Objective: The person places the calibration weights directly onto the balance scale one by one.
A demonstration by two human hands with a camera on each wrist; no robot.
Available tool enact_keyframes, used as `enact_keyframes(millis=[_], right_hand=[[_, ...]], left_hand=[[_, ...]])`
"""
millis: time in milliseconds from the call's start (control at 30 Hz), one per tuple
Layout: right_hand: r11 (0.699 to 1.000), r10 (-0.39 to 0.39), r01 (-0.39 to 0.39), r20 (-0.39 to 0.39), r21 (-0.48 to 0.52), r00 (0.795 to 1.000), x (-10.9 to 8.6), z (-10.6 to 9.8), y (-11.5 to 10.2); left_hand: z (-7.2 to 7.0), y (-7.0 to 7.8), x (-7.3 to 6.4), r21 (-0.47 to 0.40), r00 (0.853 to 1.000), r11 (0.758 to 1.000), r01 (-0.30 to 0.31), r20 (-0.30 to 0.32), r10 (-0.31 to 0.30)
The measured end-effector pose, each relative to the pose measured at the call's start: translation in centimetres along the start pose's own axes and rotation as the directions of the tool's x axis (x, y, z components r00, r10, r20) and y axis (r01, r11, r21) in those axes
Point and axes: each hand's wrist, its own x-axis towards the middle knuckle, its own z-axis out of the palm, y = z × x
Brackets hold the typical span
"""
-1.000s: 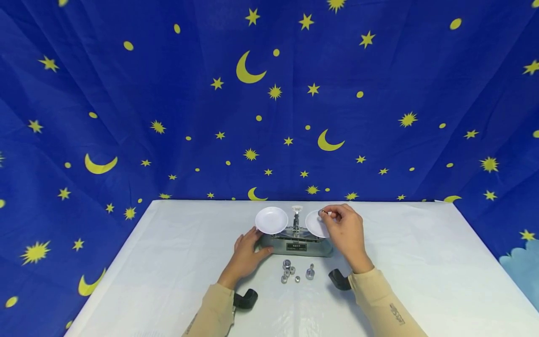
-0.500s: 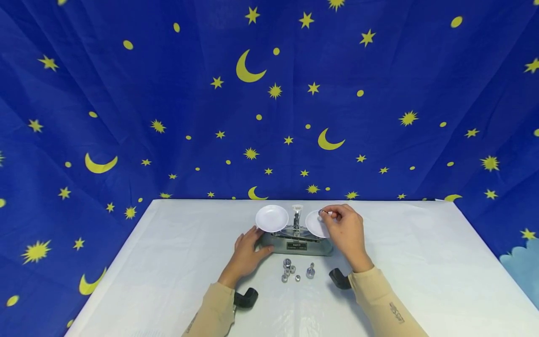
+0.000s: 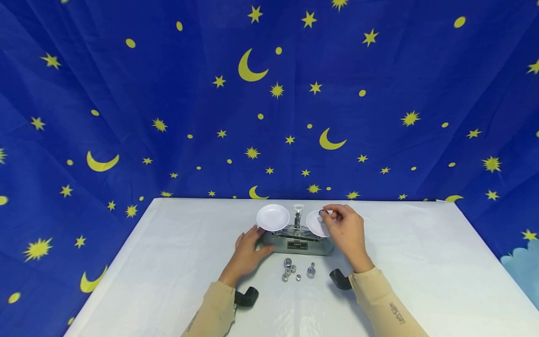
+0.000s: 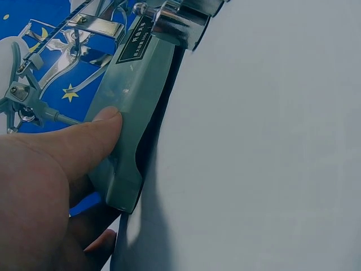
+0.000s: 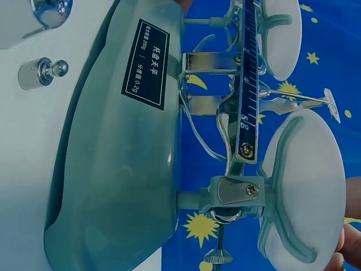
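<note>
A balance scale (image 3: 320, 249) with a grey-green base stands near the table's far side. My left hand (image 3: 245, 256) grips the left end of its base, thumb (image 4: 93, 132) on the front face and fingers behind. Over the right pan (image 3: 315, 225), my right hand (image 3: 348, 234) pinches a small metal weight (image 3: 322, 213) between thumb and fingertips. Whether that weight touches the pan cannot be told. The white left pan (image 3: 273, 217) holds nothing and sits a little higher than the right one. Only some right fingers (image 5: 351, 245) show behind the pan in the right wrist view.
In front of the base stand several shiny metal weights: a cluster (image 3: 287, 264) to the left, a small one (image 3: 298, 277) apart, and a larger weight (image 3: 310, 272) to the right. A white cover lies over the table (image 3: 421, 262). Behind hangs a blue star-patterned curtain (image 3: 202, 103).
Both hands keep their places and holds. The head view has shifted slightly. The left pan seems to have risen a little.
</note>
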Motion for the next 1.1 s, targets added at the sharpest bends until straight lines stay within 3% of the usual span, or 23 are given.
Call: enact_keyframes(millis=[700, 933, 1100], right_hand=[[0.998, 0.035, -0.031, -0.065, 0.057, 0.997, 0.4, -1.4, 0.2], [0.993, 0.072, -0.067, -0.045, 0.099, 0.996, 0.2, -2.1, -0.4], [0.993, 0.054, -0.051, -0.022, 0.11, 0.998, -0.3, -2.3, -1.0]], left_hand=[[0.3, -0.4, 0.1, 0.003, 1.0, 1.0, 0.004, -0.002, -0.004], [0.3, -0.4, 0.1, 0.004, 1.0, 1.0, 0.005, -0.003, -0.005], [0.2, -0.4, 0.1, 0.004, 1.0, 1.0, 0.004, -0.007, -0.004]])
